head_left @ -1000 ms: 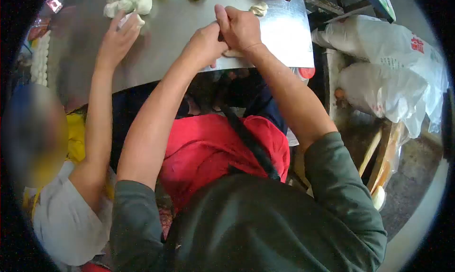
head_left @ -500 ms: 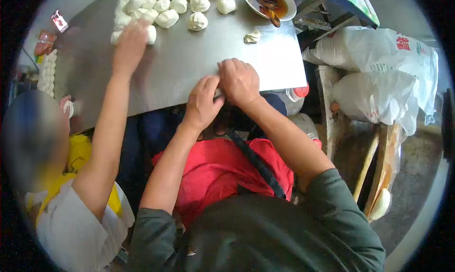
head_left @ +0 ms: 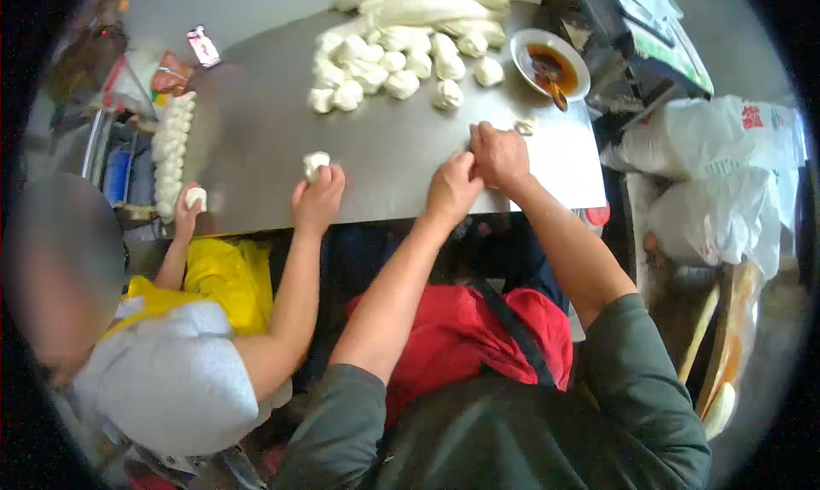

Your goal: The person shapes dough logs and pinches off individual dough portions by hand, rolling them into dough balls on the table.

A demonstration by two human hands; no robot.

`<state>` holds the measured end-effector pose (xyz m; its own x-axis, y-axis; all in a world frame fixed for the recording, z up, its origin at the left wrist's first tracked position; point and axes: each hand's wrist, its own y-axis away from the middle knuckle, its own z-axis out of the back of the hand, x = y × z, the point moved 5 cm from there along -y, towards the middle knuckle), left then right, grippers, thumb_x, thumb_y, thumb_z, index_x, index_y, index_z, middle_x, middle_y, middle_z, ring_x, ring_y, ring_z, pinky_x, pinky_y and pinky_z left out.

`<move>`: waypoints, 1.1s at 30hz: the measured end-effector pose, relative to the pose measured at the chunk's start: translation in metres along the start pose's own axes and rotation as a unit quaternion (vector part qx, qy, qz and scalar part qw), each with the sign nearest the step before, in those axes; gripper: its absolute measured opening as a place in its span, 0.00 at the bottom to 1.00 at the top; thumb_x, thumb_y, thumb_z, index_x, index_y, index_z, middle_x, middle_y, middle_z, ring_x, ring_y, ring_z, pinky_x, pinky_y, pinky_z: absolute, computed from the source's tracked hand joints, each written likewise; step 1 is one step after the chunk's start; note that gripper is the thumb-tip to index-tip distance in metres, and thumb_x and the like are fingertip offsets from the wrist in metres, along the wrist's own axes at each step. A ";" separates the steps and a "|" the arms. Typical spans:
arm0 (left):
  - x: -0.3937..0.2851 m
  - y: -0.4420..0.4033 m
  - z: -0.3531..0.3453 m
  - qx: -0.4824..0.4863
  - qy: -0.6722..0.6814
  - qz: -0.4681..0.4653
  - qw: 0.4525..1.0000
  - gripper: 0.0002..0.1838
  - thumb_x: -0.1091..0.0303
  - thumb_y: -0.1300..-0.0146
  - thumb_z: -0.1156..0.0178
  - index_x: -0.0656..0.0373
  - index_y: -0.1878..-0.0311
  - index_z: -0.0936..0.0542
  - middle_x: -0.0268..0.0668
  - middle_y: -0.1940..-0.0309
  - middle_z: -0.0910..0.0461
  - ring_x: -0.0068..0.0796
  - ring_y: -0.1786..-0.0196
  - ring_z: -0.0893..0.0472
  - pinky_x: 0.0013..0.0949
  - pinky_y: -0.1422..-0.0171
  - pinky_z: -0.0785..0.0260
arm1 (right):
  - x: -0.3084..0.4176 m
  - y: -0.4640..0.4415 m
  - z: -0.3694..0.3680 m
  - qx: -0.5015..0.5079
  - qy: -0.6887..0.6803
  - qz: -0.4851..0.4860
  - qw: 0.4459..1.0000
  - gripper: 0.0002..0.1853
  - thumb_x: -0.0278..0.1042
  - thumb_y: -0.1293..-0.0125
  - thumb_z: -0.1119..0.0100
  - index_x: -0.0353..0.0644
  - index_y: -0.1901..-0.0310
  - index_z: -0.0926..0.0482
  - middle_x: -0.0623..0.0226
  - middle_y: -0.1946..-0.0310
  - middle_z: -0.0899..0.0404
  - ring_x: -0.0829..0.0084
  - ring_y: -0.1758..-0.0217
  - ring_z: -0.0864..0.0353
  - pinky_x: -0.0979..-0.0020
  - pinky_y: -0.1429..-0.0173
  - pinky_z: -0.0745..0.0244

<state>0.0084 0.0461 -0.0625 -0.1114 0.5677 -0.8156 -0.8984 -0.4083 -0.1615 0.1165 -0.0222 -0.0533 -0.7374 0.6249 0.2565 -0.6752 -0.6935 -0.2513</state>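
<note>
My left hand (head_left: 454, 185) and my right hand (head_left: 500, 154) meet over the metal table (head_left: 393, 166), close to its front edge. Both have bent, closed fingers, and whatever they hold between them is hidden. Just beyond my right hand lies a small piece of dough (head_left: 527, 126). Farther back sits a group of dough pieces (head_left: 371, 76), with one piece (head_left: 448, 95) slightly apart from the rest, nearer my hands.
A bowl of brown liquid (head_left: 582, 78) with a spoon stands at the back right. To the left, a co-worker (head_left: 171, 370) holds a dough piece (head_left: 316, 163) in one hand and another (head_left: 196, 200) in the other. Plastic bags (head_left: 717, 208) are at the right.
The view has shifted, showing more of the table's back and left. My hands stay together near the front edge. The co-worker's hand has come away from the dough group with a piece in it.
</note>
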 end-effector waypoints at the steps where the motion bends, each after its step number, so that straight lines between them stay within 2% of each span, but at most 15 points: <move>1: -0.006 0.003 0.002 -0.017 -0.012 -0.013 1.000 0.09 0.73 0.43 0.35 0.65 0.63 0.25 0.51 0.65 0.21 0.57 0.58 0.19 0.51 0.52 0.27 | -0.002 -0.005 -0.001 -0.014 0.001 0.009 1.000 0.16 0.45 0.26 0.45 0.42 0.69 0.23 0.47 0.74 0.16 0.48 0.67 0.14 0.49 0.57 0.19; 3: -0.017 0.015 0.006 -0.062 -0.011 -0.047 0.997 0.12 0.75 0.42 0.33 0.63 0.58 0.26 0.50 0.61 0.22 0.58 0.56 0.20 0.52 0.52 0.27 | -0.002 -0.008 -0.005 0.086 0.027 -0.028 0.995 0.14 0.44 0.26 0.45 0.42 0.64 0.21 0.47 0.68 0.14 0.48 0.63 0.12 0.50 0.55 0.18; 6: -0.024 0.033 0.001 -0.092 -0.029 -0.061 0.993 0.15 0.78 0.41 0.34 0.62 0.54 0.28 0.50 0.59 0.24 0.58 0.54 0.21 0.53 0.51 0.27 | 0.004 0.005 0.006 0.131 0.027 0.000 0.991 0.13 0.43 0.26 0.46 0.41 0.59 0.20 0.49 0.65 0.13 0.47 0.59 0.12 0.49 0.54 0.17; 7: -0.024 0.036 0.001 -0.065 -0.025 -0.051 0.996 0.14 0.79 0.40 0.36 0.62 0.52 0.27 0.48 0.58 0.23 0.54 0.55 0.20 0.50 0.51 0.26 | 0.018 0.019 0.036 0.138 0.006 -0.074 0.988 0.11 0.42 0.27 0.45 0.44 0.58 0.21 0.52 0.66 0.13 0.50 0.60 0.12 0.49 0.54 0.19; 10: -0.006 0.051 0.016 -0.067 0.113 -0.013 0.991 0.13 0.79 0.34 0.41 0.61 0.46 0.25 0.42 0.54 0.19 0.36 0.58 0.17 0.39 0.51 0.24 | 0.022 0.063 0.033 -0.112 0.037 0.000 0.993 0.05 0.36 0.32 0.41 0.47 0.63 0.23 0.59 0.67 0.19 0.57 0.59 0.19 0.56 0.51 0.30; 12: 0.008 0.055 0.046 -0.135 0.074 0.019 0.988 0.12 0.76 0.30 0.42 0.61 0.44 0.24 0.38 0.53 0.17 0.26 0.60 0.18 0.32 0.52 0.24 | 0.030 0.085 0.032 -0.131 0.022 0.010 0.991 0.04 0.34 0.35 0.42 0.46 0.64 0.24 0.61 0.64 0.24 0.57 0.57 0.25 0.56 0.50 0.31; 13: 0.015 0.055 0.057 -0.163 0.055 0.016 0.985 0.14 0.77 0.32 0.41 0.61 0.44 0.23 0.39 0.61 0.18 0.31 0.63 0.18 0.35 0.55 0.24 | 0.032 0.090 0.035 -0.175 0.022 0.014 0.984 0.03 0.33 0.36 0.42 0.46 0.64 0.23 0.62 0.60 0.24 0.58 0.53 0.25 0.57 0.51 0.32; 14: 0.022 0.054 0.066 -0.193 0.036 0.016 0.980 0.15 0.77 0.33 0.40 0.61 0.44 0.23 0.39 0.69 0.19 0.35 0.66 0.17 0.38 0.58 0.24 | 0.029 0.088 0.029 -0.141 0.020 -0.003 0.990 0.05 0.34 0.37 0.41 0.46 0.61 0.22 0.62 0.59 0.24 0.58 0.52 0.25 0.56 0.50 0.32; 17: 0.028 0.041 0.059 -0.154 -0.038 0.031 0.987 0.11 0.72 0.35 0.36 0.60 0.50 0.20 0.35 0.75 0.23 0.35 0.72 0.21 0.39 0.64 0.29 | 0.026 0.067 0.029 -0.136 0.017 -0.042 0.990 0.08 0.37 0.38 0.39 0.45 0.60 0.21 0.61 0.59 0.24 0.57 0.51 0.26 0.55 0.49 0.31; 20: 0.014 0.029 0.047 -0.143 -0.141 -0.029 0.979 0.11 0.70 0.36 0.34 0.58 0.51 0.20 0.35 0.77 0.24 0.39 0.71 0.22 0.43 0.63 0.30 | 0.015 0.034 0.030 -0.139 -0.004 -0.040 0.989 0.11 0.41 0.41 0.37 0.44 0.61 0.21 0.59 0.59 0.25 0.57 0.51 0.26 0.55 0.48 0.31; 26: 0.011 0.028 0.047 -0.149 -0.173 -0.049 0.972 0.08 0.69 0.37 0.35 0.57 0.56 0.18 0.37 0.75 0.22 0.44 0.68 0.21 0.48 0.60 0.30 | 0.008 -0.021 0.016 -0.132 -0.019 -0.010 0.991 0.17 0.51 0.39 0.35 0.43 0.64 0.19 0.55 0.61 0.26 0.57 0.54 0.25 0.57 0.55 0.30; 27: 0.011 0.027 0.048 -0.158 -0.182 -0.060 0.969 0.07 0.69 0.36 0.36 0.57 0.56 0.19 0.37 0.76 0.22 0.43 0.68 0.21 0.47 0.61 0.30 | 0.010 -0.023 0.018 -0.115 -0.027 -0.026 0.993 0.20 0.51 0.39 0.34 0.40 0.60 0.20 0.58 0.59 0.24 0.57 0.51 0.25 0.55 0.48 0.29; 30: 0.010 0.028 0.047 -0.175 -0.194 -0.069 0.963 0.06 0.68 0.34 0.37 0.57 0.56 0.19 0.38 0.74 0.21 0.44 0.67 0.20 0.47 0.61 0.30 | 0.018 -0.006 0.020 -0.163 0.014 0.015 0.986 0.22 0.52 0.38 0.34 0.37 0.60 0.21 0.56 0.58 0.24 0.56 0.51 0.25 0.55 0.47 0.30; 31: 0.011 0.028 0.047 -0.172 -0.185 -0.064 0.965 0.06 0.68 0.34 0.37 0.57 0.56 0.19 0.39 0.73 0.20 0.45 0.66 0.20 0.47 0.60 0.29 | 0.023 0.008 0.029 -0.100 0.007 0.012 0.995 0.27 0.53 0.38 0.34 0.32 0.53 0.20 0.52 0.49 0.22 0.54 0.44 0.25 0.53 0.40 0.31; 33: 0.012 0.027 0.045 -0.188 -0.193 -0.088 0.959 0.05 0.69 0.33 0.38 0.57 0.56 0.19 0.41 0.70 0.18 0.46 0.64 0.19 0.47 0.58 0.28 | 0.031 0.043 0.030 -0.129 0.027 0.022 0.991 0.31 0.50 0.36 0.35 0.29 0.43 0.24 0.46 0.39 0.25 0.50 0.32 0.29 0.51 0.28 0.35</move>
<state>-0.0367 0.0740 -0.0511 -0.1865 0.8439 -0.5030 -0.7085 -0.4702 -0.5263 0.0656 -0.0434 -0.0285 -0.7612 0.6199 0.1907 -0.6203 -0.6099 -0.4932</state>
